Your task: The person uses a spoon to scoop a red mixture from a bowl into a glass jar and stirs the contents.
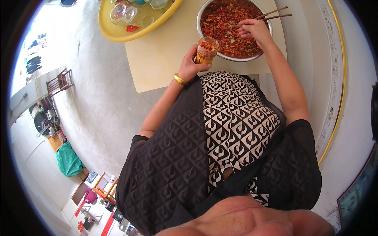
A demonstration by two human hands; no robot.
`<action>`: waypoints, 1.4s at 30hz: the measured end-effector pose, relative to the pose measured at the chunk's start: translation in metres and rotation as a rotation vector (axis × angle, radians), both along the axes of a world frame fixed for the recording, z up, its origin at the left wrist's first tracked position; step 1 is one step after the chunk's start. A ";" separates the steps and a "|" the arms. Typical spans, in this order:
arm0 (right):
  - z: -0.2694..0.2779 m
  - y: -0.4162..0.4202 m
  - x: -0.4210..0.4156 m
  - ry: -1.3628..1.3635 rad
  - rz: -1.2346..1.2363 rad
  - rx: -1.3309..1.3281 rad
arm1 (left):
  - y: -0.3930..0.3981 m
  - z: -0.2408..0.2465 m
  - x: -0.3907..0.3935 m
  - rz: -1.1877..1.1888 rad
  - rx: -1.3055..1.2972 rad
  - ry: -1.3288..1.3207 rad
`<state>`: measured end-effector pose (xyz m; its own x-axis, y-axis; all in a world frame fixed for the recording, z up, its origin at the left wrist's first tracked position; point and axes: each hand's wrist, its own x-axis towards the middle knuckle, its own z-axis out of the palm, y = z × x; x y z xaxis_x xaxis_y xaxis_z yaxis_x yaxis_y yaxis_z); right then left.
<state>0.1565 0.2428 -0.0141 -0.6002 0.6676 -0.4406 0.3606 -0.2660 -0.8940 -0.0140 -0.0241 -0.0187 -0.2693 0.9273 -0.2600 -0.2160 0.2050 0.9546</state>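
A steel bowl [245, 60] holds a mass of chopped red chili with paler bits in it. My left hand [192, 63] grips an open glass jar [205, 53] with red chili showing at its mouth, at the bowl's near left edge. Over the bowl, my right hand [254, 31] pinches the handle of a thin utensil, probably a spoon; its lower end is hard to make out in the chili. A pair of wooden chopsticks [274, 14] rests across the bowl's right rim, just beyond my right hand.
Under the bowl is a cream tabletop [159, 65]. A yellow plastic basin [118, 37] with glass jars [133, 16] and a red lid [131, 29] stands at the upper left. A wall with a yellow strip [344, 70] runs along the right. A wooden chair [60, 82] stands far left.
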 end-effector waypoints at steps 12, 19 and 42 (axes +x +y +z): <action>-0.031 -0.009 -0.021 -0.072 0.028 -0.075 | -0.002 0.000 0.005 0.019 0.029 0.019; -0.043 0.001 -0.018 0.066 -0.003 -0.213 | 0.001 0.004 0.005 0.033 0.021 0.036; 0.098 -0.025 0.029 0.322 0.175 -0.029 | 0.027 0.017 0.003 0.086 0.034 0.120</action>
